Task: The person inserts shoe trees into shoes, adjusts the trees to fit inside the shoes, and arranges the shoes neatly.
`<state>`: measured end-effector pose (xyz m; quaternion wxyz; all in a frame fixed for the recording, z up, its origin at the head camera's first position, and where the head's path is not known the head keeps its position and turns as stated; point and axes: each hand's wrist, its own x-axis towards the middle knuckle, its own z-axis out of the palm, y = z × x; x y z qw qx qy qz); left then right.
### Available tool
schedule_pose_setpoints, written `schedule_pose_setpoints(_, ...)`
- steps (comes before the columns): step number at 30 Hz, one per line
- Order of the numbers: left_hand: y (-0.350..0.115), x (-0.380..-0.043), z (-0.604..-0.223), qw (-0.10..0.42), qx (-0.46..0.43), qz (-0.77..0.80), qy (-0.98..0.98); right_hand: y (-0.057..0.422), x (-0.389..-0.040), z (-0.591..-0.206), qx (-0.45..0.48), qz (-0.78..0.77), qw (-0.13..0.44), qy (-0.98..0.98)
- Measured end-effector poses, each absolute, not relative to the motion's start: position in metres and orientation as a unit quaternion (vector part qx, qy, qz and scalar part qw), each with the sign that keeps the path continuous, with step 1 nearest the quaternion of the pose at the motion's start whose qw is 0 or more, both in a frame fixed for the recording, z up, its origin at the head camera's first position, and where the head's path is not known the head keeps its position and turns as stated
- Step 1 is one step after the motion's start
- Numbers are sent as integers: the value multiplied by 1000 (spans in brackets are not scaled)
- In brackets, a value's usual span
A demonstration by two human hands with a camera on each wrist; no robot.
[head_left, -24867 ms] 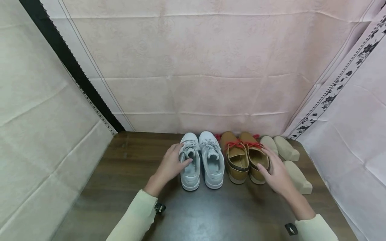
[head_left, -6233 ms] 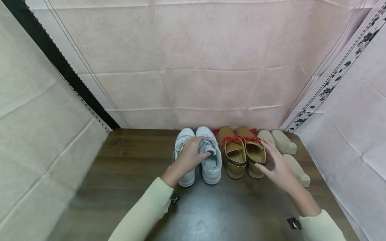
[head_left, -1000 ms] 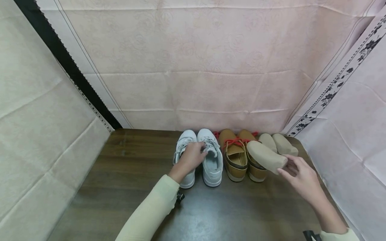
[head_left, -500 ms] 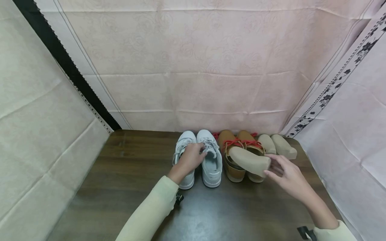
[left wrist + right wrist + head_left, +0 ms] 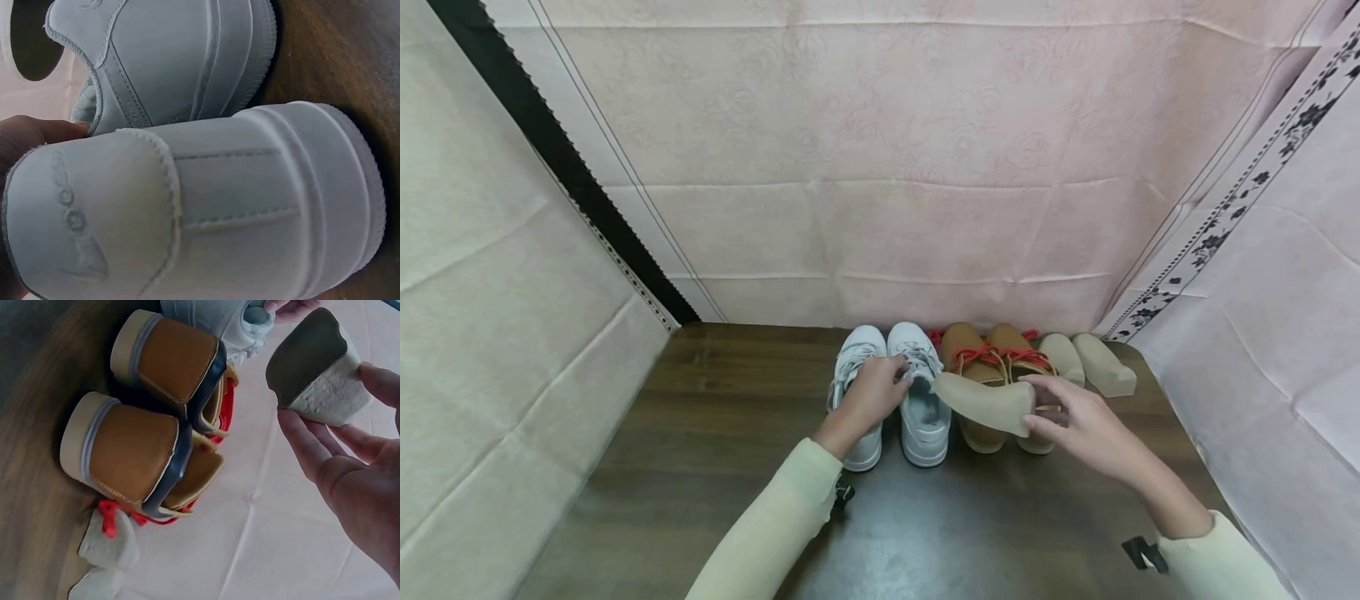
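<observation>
Right hand pinches one beige foot form, raised over two brown shoes with red laces, tip toward white pair. Left hand above two white shoes, fingers bent close to right one; whether gripping, cannot tell. Two other beige forms lie beyond brown pair, on wooden surface.

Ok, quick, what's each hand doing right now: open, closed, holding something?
Left hand: at the white shoes; whether it grips anything, I can't tell.
Right hand: holding a beige block.
</observation>
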<state>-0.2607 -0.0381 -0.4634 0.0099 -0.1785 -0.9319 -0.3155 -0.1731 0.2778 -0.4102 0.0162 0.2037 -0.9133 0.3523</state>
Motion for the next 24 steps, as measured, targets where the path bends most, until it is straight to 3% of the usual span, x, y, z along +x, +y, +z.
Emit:
schedule_pose_setpoints(8, -41, -261, -469, 41, -186, -327, -926, 264, -182, -404, 224, 333, -17, -916)
schedule_pose_setpoints(24, -47, -265, -479, 54, -160, -428, -888, 224, -182, -400, 236, 243, 9, -941)
